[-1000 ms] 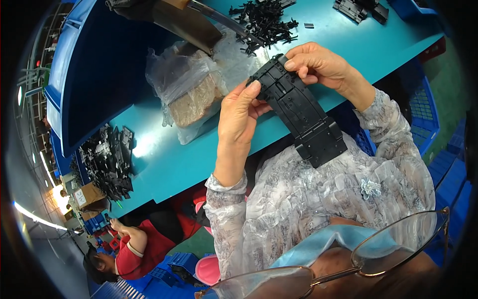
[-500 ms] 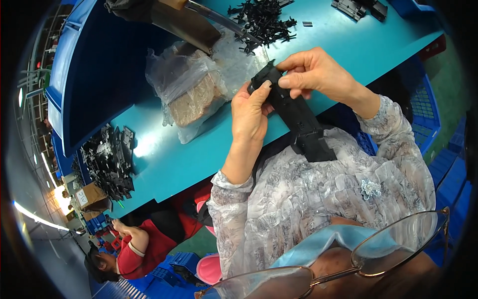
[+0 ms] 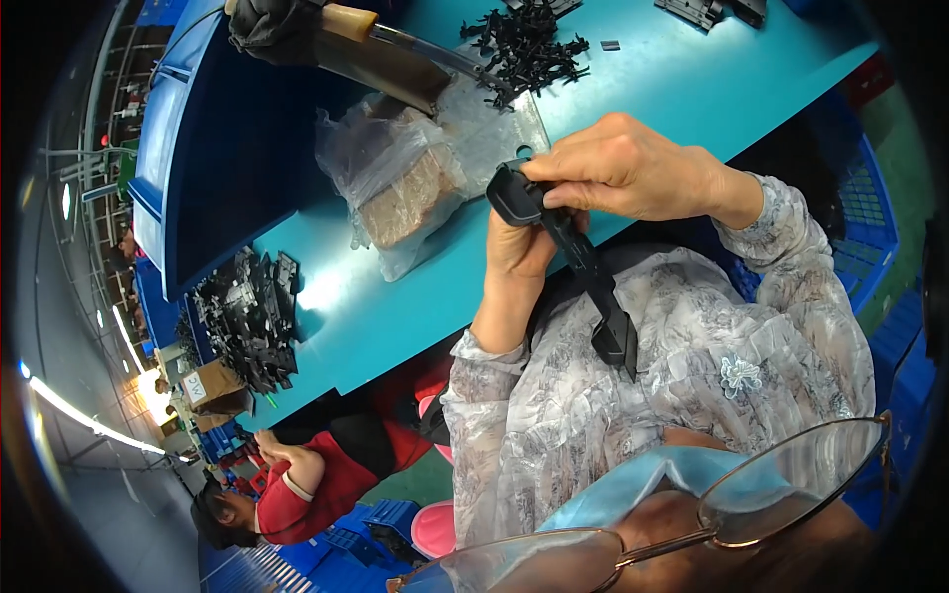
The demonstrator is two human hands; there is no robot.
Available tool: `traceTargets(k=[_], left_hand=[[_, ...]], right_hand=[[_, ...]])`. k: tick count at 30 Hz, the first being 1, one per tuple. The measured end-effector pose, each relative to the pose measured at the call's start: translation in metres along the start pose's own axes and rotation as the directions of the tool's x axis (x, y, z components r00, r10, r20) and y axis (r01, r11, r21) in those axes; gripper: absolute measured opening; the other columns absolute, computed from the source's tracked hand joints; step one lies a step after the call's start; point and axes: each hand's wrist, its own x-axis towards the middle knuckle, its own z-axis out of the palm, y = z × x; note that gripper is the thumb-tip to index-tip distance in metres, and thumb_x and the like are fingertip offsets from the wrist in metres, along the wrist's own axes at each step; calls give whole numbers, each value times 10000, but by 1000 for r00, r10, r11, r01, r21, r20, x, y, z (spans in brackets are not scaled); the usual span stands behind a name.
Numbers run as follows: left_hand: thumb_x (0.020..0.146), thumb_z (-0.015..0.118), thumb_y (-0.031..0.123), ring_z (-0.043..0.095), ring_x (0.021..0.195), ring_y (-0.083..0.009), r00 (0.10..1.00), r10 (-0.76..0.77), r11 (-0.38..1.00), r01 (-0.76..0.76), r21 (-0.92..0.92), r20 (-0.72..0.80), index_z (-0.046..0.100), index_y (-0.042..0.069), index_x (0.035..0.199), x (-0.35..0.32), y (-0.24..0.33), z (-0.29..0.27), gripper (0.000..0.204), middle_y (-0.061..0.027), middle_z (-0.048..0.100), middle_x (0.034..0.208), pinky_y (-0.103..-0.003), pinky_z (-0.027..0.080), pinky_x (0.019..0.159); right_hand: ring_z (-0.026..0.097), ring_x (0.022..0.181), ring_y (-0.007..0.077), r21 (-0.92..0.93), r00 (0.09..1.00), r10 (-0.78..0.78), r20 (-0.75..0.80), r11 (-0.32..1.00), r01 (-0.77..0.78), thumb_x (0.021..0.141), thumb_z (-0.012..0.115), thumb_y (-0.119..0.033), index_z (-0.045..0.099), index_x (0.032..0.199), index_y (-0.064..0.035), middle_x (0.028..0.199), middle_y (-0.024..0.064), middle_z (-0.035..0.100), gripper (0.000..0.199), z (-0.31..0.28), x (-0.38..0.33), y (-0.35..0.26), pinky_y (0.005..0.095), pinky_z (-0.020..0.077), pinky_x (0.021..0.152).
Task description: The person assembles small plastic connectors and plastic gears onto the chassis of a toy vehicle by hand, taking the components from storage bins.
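A long black plastic part [image 3: 615,331] is held over the table's near edge, its lower end close to my patterned blouse. My left hand [image 3: 516,259] grips it from beneath near the upper end, with fingers partly hidden behind it. From the right, my right hand [image 3: 633,170] pinches the same part at its cupped upper end, thumb and fingers pressed together. Whether a smaller piece sits between those right fingertips cannot be made out. Beyond the hands lies a brown block in clear plastic wrap [image 3: 405,203].
Small black pieces [image 3: 524,49] lie heaped on the teal table [image 3: 682,84]. Behind the block are a wooden-handled metal tool [image 3: 351,22] and a tall blue bin [image 3: 232,148]. More black parts [image 3: 247,306] pile up left, near a person in red [image 3: 316,489]. A blue crate [image 3: 865,212] stands right.
The black part has been turned, so its cupped end and narrow side now show. My right hand has shifted its hold at the upper end. The view has moved slightly.
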Motion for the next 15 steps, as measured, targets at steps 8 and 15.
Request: traceTargets(k=[8, 15], left_hand=[[723, 593, 245, 561, 572, -234, 999, -52, 997, 52, -65, 1, 525, 24, 853, -3, -2, -2, 265, -107, 558, 756, -317, 475, 471], [677, 644, 236, 576, 618, -223, 996, -88, 990, 87, -110, -3, 526, 31, 863, -1, -1, -6, 301, -95, 562, 765, -316, 494, 492]], right_hand=[[530, 566, 261, -97, 993, -87, 78, 991, 94, 751, 542, -109, 518, 733, 31, 604, 110, 515, 143, 3, 3, -1, 324, 420, 514], [541, 564, 254, -147, 995, -68, 68, 986, 77, 745, 540, -96, 476, 688, 25, 601, 109, 504, 148, 7, 3, 0, 322, 429, 494]])
